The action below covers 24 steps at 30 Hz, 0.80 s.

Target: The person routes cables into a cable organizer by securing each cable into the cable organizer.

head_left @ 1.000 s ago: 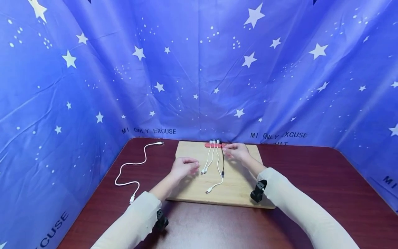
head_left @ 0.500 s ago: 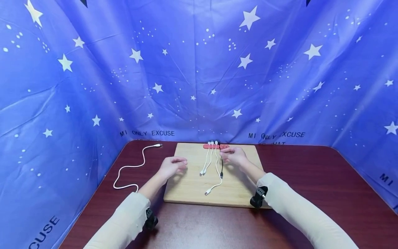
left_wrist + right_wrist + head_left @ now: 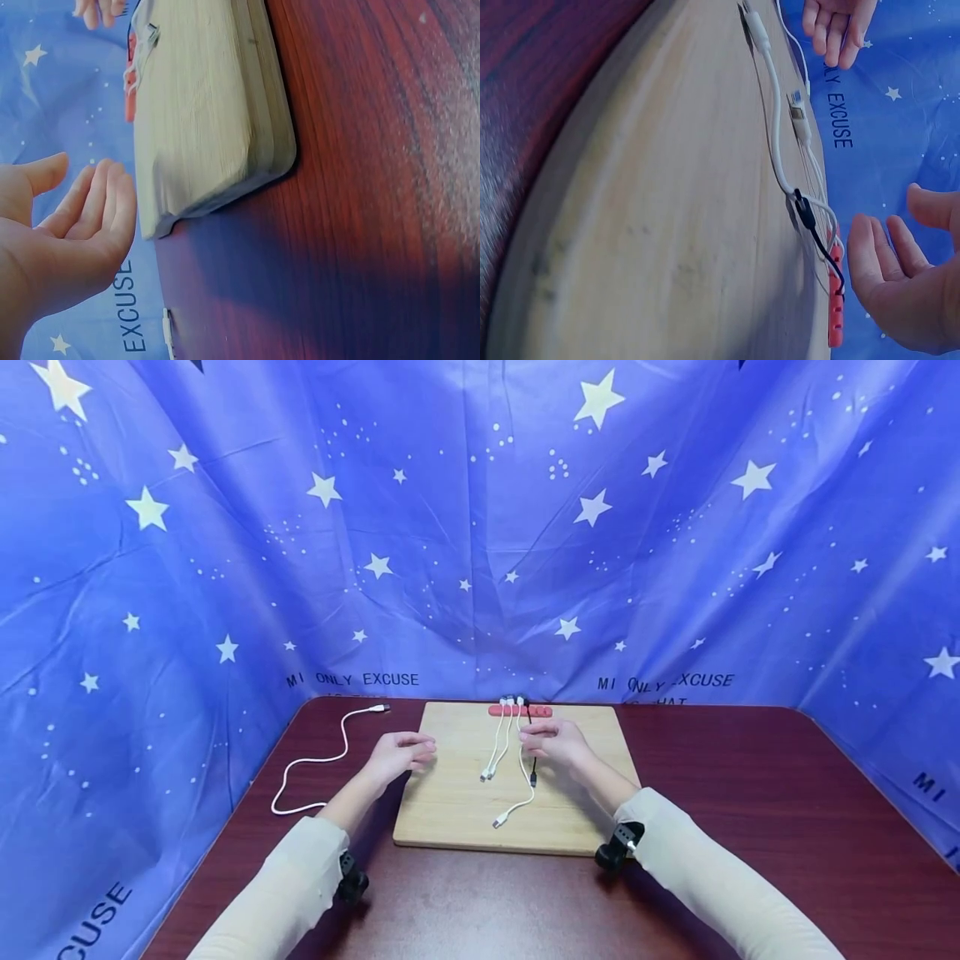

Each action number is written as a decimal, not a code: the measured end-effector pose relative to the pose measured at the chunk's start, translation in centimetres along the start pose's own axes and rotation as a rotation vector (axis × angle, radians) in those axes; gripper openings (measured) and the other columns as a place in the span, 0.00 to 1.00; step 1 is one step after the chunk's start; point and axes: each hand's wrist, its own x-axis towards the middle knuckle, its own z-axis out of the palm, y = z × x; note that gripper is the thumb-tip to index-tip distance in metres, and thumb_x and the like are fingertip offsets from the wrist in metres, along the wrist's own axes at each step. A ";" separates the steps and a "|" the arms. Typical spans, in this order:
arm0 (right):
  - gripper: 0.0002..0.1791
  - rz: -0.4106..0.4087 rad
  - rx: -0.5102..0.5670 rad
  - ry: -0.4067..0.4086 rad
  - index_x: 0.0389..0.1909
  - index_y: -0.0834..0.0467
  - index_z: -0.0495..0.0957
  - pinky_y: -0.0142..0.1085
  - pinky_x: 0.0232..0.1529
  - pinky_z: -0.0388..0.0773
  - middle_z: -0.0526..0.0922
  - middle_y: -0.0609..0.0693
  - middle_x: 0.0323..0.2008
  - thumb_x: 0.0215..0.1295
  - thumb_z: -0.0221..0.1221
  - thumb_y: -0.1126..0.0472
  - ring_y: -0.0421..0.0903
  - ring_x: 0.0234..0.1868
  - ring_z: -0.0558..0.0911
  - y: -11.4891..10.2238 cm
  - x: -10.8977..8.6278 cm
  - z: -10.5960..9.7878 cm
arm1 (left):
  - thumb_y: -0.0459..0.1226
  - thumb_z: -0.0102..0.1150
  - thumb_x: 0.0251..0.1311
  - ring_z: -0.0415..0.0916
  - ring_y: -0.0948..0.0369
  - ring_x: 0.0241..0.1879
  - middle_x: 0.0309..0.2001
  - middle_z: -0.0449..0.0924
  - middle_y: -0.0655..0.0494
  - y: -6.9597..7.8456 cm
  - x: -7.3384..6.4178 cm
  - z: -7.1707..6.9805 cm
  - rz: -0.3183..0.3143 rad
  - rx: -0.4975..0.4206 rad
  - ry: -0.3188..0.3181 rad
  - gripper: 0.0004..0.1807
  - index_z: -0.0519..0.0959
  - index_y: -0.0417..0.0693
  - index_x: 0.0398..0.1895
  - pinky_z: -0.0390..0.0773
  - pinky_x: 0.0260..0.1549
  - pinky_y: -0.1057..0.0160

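My left hand (image 3: 393, 756) hovers over the left edge of a wooden board (image 3: 450, 822), its fingers loosely bent and holding nothing; the left wrist view shows its thumb apart from the fingers. My right hand (image 3: 557, 745) is above the board beside a black cable (image 3: 805, 213), with a gap between thumb and fingers (image 3: 866, 259) and nothing in it. At the board's far edge lies a red cable holder (image 3: 835, 326). The black cable and several white cables run from it toward me, one white USB plug (image 3: 501, 819) reaching farthest and two white plugs (image 3: 487, 774) lying together.
Left of the board, a loose white USB cable (image 3: 309, 761) curves over the dark red wooden table (image 3: 735, 777); my left forearm hides its near end. A blue star-patterned curtain (image 3: 465, 527) surrounds the table's back and sides.
My left hand has moved left, away from the white plugs to the board's left edge. My right hand has come slightly nearer and left, away from the red cable holder. The cables lie as before.
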 end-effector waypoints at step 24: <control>0.20 -0.034 0.070 -0.123 0.52 0.74 0.75 0.41 0.54 0.81 0.82 0.67 0.49 0.60 0.61 0.70 0.43 0.39 0.86 0.4 -2.3 3.6 | 0.33 0.57 0.63 0.83 0.65 0.34 0.41 0.86 0.42 -1.7 0.5 -1.9 -0.010 -0.060 0.082 0.18 0.76 0.27 0.52 0.86 0.41 0.60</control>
